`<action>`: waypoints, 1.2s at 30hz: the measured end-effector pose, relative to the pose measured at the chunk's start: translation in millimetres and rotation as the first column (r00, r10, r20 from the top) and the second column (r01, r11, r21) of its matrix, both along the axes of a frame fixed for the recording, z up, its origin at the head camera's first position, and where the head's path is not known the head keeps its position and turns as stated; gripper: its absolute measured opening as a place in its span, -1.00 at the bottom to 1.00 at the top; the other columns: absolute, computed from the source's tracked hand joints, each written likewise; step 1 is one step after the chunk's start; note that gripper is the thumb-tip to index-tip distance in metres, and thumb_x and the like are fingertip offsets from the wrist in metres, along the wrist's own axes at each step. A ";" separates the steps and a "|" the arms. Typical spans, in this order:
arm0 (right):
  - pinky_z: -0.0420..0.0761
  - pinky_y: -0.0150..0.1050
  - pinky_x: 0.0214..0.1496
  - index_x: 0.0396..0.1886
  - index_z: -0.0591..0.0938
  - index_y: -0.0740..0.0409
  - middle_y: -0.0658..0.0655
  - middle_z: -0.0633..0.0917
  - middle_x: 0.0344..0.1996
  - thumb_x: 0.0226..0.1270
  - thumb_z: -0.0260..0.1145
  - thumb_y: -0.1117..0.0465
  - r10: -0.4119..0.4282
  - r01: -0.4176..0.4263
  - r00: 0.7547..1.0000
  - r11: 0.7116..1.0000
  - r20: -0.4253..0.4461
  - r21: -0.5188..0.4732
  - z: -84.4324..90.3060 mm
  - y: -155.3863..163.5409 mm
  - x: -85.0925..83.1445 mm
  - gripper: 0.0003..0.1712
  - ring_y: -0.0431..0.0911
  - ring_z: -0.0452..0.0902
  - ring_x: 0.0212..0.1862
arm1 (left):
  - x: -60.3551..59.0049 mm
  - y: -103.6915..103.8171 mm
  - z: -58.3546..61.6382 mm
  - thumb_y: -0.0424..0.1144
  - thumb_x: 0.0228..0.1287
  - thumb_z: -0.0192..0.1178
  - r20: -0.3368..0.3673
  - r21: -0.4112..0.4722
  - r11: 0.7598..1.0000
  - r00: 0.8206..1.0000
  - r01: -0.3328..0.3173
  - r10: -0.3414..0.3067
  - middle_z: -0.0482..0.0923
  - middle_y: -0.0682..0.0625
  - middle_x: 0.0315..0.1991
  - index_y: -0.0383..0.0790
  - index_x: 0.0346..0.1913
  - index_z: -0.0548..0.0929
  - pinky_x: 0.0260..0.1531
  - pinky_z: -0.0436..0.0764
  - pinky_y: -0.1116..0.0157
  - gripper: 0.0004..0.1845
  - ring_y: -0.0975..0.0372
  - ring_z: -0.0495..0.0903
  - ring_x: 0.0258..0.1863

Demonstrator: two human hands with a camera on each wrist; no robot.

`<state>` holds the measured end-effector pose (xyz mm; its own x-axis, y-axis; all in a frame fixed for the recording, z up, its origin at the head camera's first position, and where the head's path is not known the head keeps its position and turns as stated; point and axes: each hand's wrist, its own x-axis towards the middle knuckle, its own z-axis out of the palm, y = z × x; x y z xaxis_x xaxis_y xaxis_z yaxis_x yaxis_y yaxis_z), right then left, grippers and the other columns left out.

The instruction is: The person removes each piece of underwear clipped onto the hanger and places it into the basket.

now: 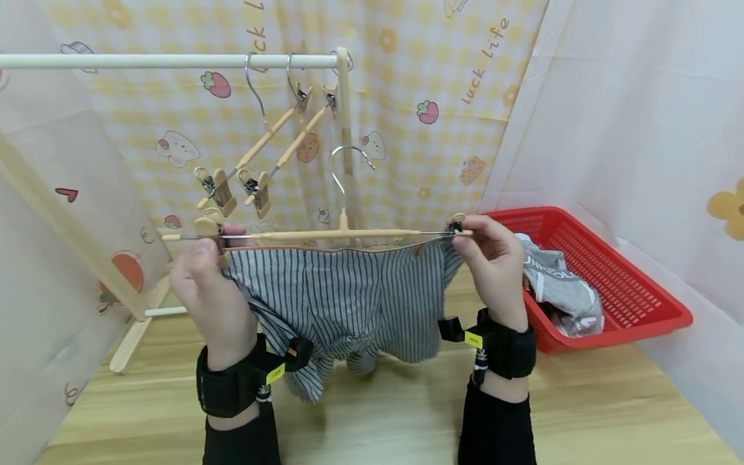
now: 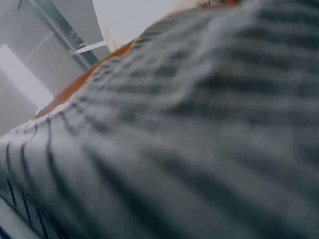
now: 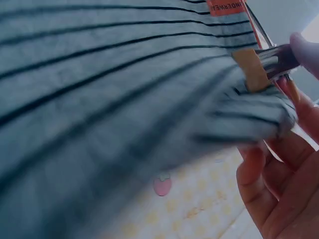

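Observation:
A pair of striped grey boxer briefs [image 1: 349, 290] hangs by its waistband from a beige clip hanger [image 1: 314, 236] in the middle of the head view. My left hand [image 1: 210, 290] grips the hanger's left end at its clip. At the other end my right hand [image 1: 496, 265] pinches the right clip [image 1: 456, 225]. The right wrist view shows that clip's tan jaw biting on the fabric, beside a red label [image 3: 227, 7]. Striped cloth fills most of the left wrist view and hides the left fingers there.
Two more clip hangers [image 1: 302, 137] hang from the white rail [image 1: 174, 61] of a wooden stand at the back left. On the right, a red basket [image 1: 628, 278] holds a grey garment [image 1: 560, 284]. A patterned curtain [image 1: 407, 58] hangs behind the wooden table [image 1: 604, 413].

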<state>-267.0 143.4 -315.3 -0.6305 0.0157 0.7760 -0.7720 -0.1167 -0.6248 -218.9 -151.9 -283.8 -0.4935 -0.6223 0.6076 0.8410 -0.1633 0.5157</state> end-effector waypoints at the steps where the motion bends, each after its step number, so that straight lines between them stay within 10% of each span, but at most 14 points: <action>1: 0.51 -0.38 -0.24 -0.15 0.69 0.28 0.09 0.72 -0.22 0.31 0.41 0.23 -0.015 0.015 1.000 1.000 -0.005 -0.015 1.1 1.8 2.0 -0.79 -0.16 0.55 -0.29 | -0.7 -0.2 -1.7 -0.38 0.29 -0.10 0.012 -0.040 0.999 1.000 0.010 -0.010 0.61 -0.22 -0.42 -0.32 -0.69 0.32 -0.29 0.49 0.33 -0.65 0.15 0.55 -0.48; 11: 0.51 -0.31 -0.22 -0.22 0.71 0.41 0.21 0.75 -0.23 0.40 0.31 0.13 -0.103 0.102 0.995 0.993 -0.012 -0.060 22.8 9.6 6.0 -0.65 -0.02 0.58 -0.20 | -26.3 -4.7 -9.6 0.18 0.15 0.39 -0.012 -0.304 0.947 0.993 0.106 -0.115 0.60 -0.18 -0.31 -0.38 -0.25 0.69 -0.14 0.53 0.30 -0.43 0.11 0.61 -0.34; 22: 0.50 -0.29 -0.22 -0.31 0.63 0.32 0.18 0.67 -0.33 0.45 0.15 0.21 -0.088 0.093 0.993 0.994 0.081 -0.056 19.3 11.3 22.7 -0.74 -0.07 0.53 -0.28 | -18.0 -17.2 -14.0 -0.39 0.38 0.18 0.150 -0.424 0.827 0.929 0.369 -0.337 0.65 -0.12 -0.23 -0.41 -0.16 0.69 -0.20 0.44 0.37 -0.86 0.19 0.60 -0.26; 36: 0.57 -0.39 -0.35 -0.38 0.52 0.33 0.18 0.71 -0.43 0.25 0.33 0.50 0.046 -0.021 0.986 0.988 0.159 -0.153 19.9 3.4 21.4 -0.87 -0.11 0.67 -0.33 | -17.7 -11.5 -12.9 -0.34 0.37 0.16 0.190 -0.383 0.849 0.930 0.364 -0.313 0.66 -0.03 -0.27 -0.26 -0.25 0.72 -0.14 0.47 0.34 -0.87 0.25 0.57 -0.27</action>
<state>-245.6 146.8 -295.4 -0.7497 0.1007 0.6541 -0.6561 -0.2427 -0.7146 -236.5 -163.3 -296.7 -0.7109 -0.1148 0.6939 0.7017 -0.1823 0.6888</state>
